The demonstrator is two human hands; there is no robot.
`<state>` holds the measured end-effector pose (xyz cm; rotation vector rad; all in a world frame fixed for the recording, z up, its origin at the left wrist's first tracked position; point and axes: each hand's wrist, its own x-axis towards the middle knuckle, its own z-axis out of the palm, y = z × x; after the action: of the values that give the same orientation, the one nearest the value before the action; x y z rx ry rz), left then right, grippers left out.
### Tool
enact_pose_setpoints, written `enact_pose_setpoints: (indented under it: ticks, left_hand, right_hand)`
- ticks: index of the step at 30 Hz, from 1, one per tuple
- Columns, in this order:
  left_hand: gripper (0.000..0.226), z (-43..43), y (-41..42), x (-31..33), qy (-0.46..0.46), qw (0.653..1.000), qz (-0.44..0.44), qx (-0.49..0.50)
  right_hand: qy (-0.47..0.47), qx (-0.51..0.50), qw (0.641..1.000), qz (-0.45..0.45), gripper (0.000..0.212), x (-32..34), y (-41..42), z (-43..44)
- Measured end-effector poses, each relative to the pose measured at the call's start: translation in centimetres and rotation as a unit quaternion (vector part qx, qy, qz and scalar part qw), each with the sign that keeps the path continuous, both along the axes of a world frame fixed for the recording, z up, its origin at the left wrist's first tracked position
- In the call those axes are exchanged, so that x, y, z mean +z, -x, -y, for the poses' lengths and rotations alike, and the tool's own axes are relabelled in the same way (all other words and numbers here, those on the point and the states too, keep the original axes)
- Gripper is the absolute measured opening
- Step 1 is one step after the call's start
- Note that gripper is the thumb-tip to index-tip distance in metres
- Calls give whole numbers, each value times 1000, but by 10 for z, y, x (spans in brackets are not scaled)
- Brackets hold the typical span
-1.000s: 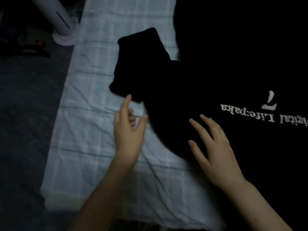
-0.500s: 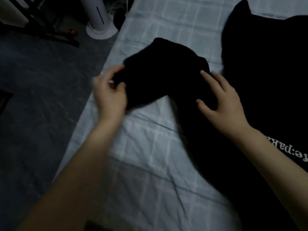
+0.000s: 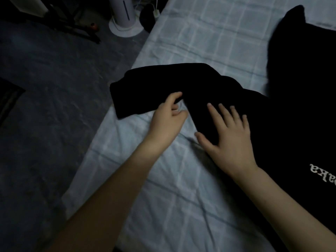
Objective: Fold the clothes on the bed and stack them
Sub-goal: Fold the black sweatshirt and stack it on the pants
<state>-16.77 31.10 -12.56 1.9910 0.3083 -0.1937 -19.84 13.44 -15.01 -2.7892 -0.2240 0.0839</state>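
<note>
A black T-shirt [image 3: 294, 110] with white lettering lies spread over the right side of the bed [image 3: 181, 197]. Its sleeve [image 3: 160, 88] stretches left across the checked sheet, reaching the bed's edge. My left hand [image 3: 169, 119] pinches the sleeve's lower edge with thumb and curled fingers. My right hand [image 3: 229, 135] lies flat on the shirt just right of the sleeve, fingers straight and spread, pressing the fabric down.
Dark floor [image 3: 54, 106] runs along the bed's left side. A white cylindrical appliance [image 3: 125, 17] on a round base stands on the floor beyond the bed, with cables beside it. A dark stand's legs [image 3: 72, 24] are at the top left.
The sleeve has been pulled out flat toward the bed's left edge. My left hand shifted from the sleeve's end to its lower edge. My right hand slid down and flattened on the shirt.
</note>
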Motion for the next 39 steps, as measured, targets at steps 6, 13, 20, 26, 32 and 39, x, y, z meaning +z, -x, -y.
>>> enact_pose_setpoints:
  ticks: [6, 13, 20, 26, 32, 39]
  left_hand:
    - [45, 5, 5, 1, 81, 996, 2, 38]
    - [51, 26, 4, 10, 244, 970, 16, 10]
    - [74, 37, -62, 33, 382, 908, 50, 162]
    - [90, 10, -47, 35, 225, 952, 201, 55]
    - [90, -20, -8, -3, 348, 919, 25, 184]
    - [80, -39, -56, 22, 373, 916, 37, 140]
  right_hand:
    - [-152, -19, 988, -20, 44, -10, 1, 3]
    - [-342, -46, 936, -71, 40, 20, 9, 14]
    - [-337, 57, 939, -23, 38, 49, 27, 24]
    - [-313, 63, 945, -67, 45, 48, 22, 30]
    - [7, 10, 999, -39, 63, 10, 20, 30]
    - [9, -54, 998, 16, 65, -5, 27, 9]
